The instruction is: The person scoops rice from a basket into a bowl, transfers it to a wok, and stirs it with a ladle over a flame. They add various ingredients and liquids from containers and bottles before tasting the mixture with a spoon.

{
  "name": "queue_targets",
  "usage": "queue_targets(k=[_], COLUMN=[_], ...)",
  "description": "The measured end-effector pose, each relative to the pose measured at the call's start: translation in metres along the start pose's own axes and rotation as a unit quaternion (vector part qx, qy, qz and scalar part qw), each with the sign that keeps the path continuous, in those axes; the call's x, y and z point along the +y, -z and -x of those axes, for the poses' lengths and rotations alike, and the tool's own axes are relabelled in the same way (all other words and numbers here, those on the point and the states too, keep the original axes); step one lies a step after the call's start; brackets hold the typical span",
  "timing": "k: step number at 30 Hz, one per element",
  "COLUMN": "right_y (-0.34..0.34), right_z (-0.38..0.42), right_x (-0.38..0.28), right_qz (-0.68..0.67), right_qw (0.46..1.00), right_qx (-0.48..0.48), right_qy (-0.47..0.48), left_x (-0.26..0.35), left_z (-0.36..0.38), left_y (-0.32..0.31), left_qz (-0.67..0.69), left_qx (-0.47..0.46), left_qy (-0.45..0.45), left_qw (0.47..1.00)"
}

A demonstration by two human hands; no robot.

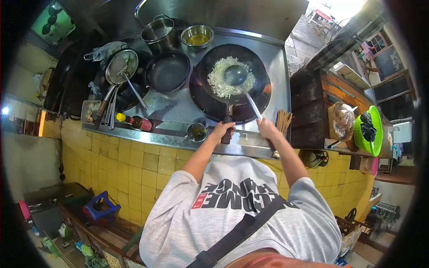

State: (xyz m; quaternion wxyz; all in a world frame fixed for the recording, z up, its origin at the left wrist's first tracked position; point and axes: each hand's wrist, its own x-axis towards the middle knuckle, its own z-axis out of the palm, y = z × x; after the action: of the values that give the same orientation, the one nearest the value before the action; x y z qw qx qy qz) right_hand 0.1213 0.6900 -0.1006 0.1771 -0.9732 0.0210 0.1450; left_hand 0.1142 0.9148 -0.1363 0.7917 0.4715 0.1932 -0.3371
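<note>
My left hand (221,132) is closed around the dark handle of a large black wok (199,91) on the steel stove top. Inside the wok lies a pale heap of white rice-like food (219,80), its exact kind hard to make out. My right hand (267,128) grips the metal shaft of a ladle (236,75), whose dark round bowl rests on the food. A tied bundle of thin sticks (283,120) lies on the counter just right of my right hand. Near my left wrist stands a small metal cup (196,132).
Left of the wok sit a black frying pan (167,72), a steel pot (158,33) and a bowl of yellow liquid (197,37). Strainers (121,67) and a sauce bottle (135,122) are further left. A green basket (376,134) stands on the wooden cabinet at right.
</note>
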Motion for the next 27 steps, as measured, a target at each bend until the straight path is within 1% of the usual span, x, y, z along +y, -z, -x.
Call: queue_targets(k=[1,2,4,5,6,7,9,10,11,12,13,14,16,17,18,20,22,24,25,26,27], right_y=[0.027,0.059,0.114,0.132,0.145,0.158,0.171,0.168,0.167,0.166,0.162,0.152,0.132,0.124,0.124,0.118,0.110,0.094,0.083,0.081,0.089], right_z=[0.017,0.030,0.073,0.085,0.095,0.102,0.117,0.121,0.122,0.124,0.125,0.127,0.125,0.123,0.119,0.120,0.115,0.104,0.097,0.088,0.089], right_x=[-0.005,-0.014,-0.035,-0.038,-0.037,-0.038,-0.036,-0.034,-0.034,-0.034,-0.034,-0.036,-0.038,-0.038,-0.040,-0.042,-0.040,-0.033,-0.026,-0.018,-0.015], right_qz=[-0.002,-0.003,0.101,0.135,0.169,0.164,0.157,0.153,0.153,0.152,0.147,0.143,0.168,0.171,0.165,0.132,0.136,0.138,0.138,0.143,0.131], right_qw=[0.997,0.988,0.988,0.985,0.981,0.982,0.980,0.981,0.980,0.980,0.981,0.982,0.984,0.984,0.985,0.987,0.986,0.986,0.988,0.988,0.990], right_qx=[-0.076,-0.148,-0.113,-0.105,-0.096,-0.094,-0.080,-0.085,-0.075,-0.063,-0.067,-0.064,-0.027,-0.045,-0.041,-0.088,-0.094,-0.096,-0.065,-0.025,0.009], right_qy=[-0.029,-0.054,-0.029,-0.006,0.017,0.013,0.089,0.089,0.099,0.109,0.108,0.104,0.051,0.035,0.033,0.005,-0.006,-0.018,-0.032,-0.045,-0.044], left_x=[-0.005,-0.006,0.004,0.022,0.039,0.053,0.059,0.061,0.048,0.031,0.014,0.001,0.006,0.008,0.024,0.038,0.040,0.023,0.023,0.022,0.019], left_z=[0.001,0.004,0.031,0.058,0.088,0.108,0.104,0.100,0.078,0.061,0.048,0.048,0.111,0.133,0.159,0.155,0.107,0.059,0.071,0.087,0.112], left_y=[-0.003,-0.018,-0.062,-0.079,-0.098,-0.107,-0.099,-0.092,-0.069,-0.050,-0.036,-0.029,-0.080,-0.093,-0.112,-0.110,-0.077,-0.041,-0.050,-0.061,-0.073], left_qz=[0.006,0.007,0.061,0.188,0.311,0.281,0.246,0.215,0.187,0.177,0.165,0.151,0.077,0.153,0.074,0.036,0.060,0.112,0.084,0.082,0.089], left_qx=[0.004,0.005,0.104,-0.017,-0.135,-0.146,-0.131,-0.115,-0.127,-0.088,-0.051,-0.015,0.019,-0.043,-0.043,-0.046,-0.077,-0.009,0.018,0.013,-0.024], left_qy=[0.030,0.030,0.039,0.079,0.118,0.160,0.165,0.167,0.142,0.097,0.102,0.108,0.071,0.137,0.147,0.162,0.085,0.055,0.047,0.044,0.088], left_qw=[1.000,1.000,0.992,0.979,0.933,0.935,0.946,0.955,0.964,0.975,0.980,0.982,0.994,0.978,0.985,0.985,0.992,0.992,0.995,0.996,0.992])
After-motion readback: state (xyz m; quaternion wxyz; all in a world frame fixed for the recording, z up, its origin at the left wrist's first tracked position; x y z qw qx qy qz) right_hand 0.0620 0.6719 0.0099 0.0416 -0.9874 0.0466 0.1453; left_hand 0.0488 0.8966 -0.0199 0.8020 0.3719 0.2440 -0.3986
